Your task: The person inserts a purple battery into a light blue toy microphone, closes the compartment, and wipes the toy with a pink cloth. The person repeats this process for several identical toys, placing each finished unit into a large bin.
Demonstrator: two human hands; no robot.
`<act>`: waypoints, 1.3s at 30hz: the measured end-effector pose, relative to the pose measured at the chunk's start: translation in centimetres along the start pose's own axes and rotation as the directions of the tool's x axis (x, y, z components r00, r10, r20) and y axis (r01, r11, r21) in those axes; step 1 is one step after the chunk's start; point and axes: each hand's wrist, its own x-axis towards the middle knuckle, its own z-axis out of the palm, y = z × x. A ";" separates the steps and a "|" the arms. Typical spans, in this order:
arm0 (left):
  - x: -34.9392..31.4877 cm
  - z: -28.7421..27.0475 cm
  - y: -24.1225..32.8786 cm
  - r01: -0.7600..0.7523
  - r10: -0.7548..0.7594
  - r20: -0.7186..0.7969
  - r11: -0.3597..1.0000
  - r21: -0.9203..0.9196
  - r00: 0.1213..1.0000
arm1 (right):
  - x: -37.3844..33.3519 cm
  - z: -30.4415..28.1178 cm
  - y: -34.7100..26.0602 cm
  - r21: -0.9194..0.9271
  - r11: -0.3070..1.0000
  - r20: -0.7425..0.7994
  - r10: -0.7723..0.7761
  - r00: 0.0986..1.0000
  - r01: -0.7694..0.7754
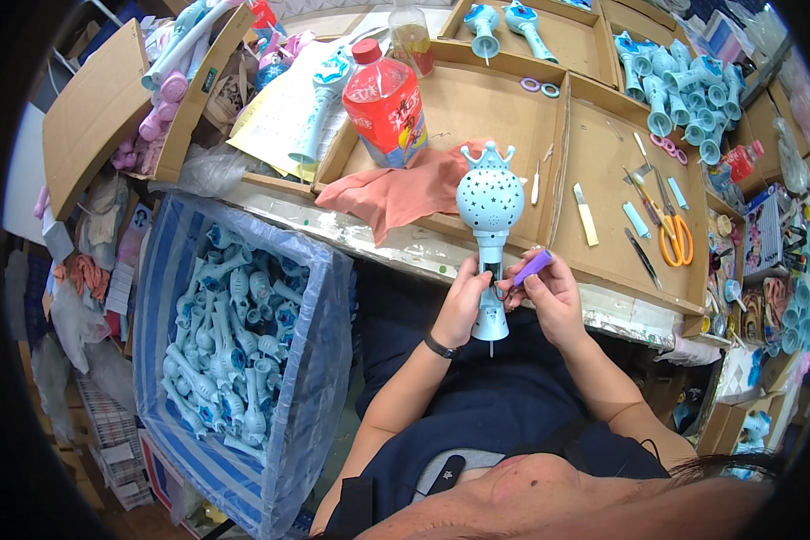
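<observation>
My left hand (462, 304) is closed around the handle of a light-blue toy wand (490, 202). The wand stands nearly upright, with a crown on top, a round head pierced by star-shaped holes and a flared lower end. A narrow dark opening shows in its handle between my hands. Between the fingers and thumb of my right hand (549, 292) is a purple battery-like cylinder (533, 267), tilted beside the handle. Thin dark wires seem to run from near my right fingertips toward the opening; their ends are hidden.
Cardboard trays (562, 171) cover the bench, holding a salmon cloth (414, 191), orange-handled scissors (673, 241), tweezers (642, 256) and a knife (585, 214). A red-labelled bottle (385, 108) stands behind. Blue wand parts fill a striped bag (310, 360) at left and another pile (684, 85) at far right.
</observation>
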 end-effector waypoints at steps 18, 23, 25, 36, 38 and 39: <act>-0.5 0.2 -0.5 -0.083 0.081 0.025 0.993 0.081 0.996 | -0.3 0.7 -0.1 -0.096 0.995 0.016 -0.035 0.999 0.036; -0.2 0.0 -0.3 -0.046 0.046 -0.005 0.994 0.102 0.999 | -0.2 1.2 -0.5 -0.106 0.994 0.000 -0.010 1.000 0.010; -0.2 0.1 -0.3 -0.093 0.097 -0.040 0.990 0.106 0.994 | 0.0 1.4 -0.6 -0.124 0.992 -0.020 0.030 0.999 -0.032; -0.1 0.3 -0.6 -0.063 0.072 -0.078 0.993 0.103 0.994 | -0.4 2.3 -1.0 -0.194 0.977 -0.093 0.069 0.993 -0.086; -0.1 0.1 -0.8 -0.067 0.076 -0.070 0.991 0.120 0.995 | -0.5 2.1 -0.7 -0.188 0.981 -0.087 0.035 0.996 -0.051; -0.1 0.0 -0.9 -0.069 0.077 -0.056 0.990 0.125 0.995 | -0.5 1.9 -0.5 -0.182 0.983 -0.088 0.021 0.996 -0.036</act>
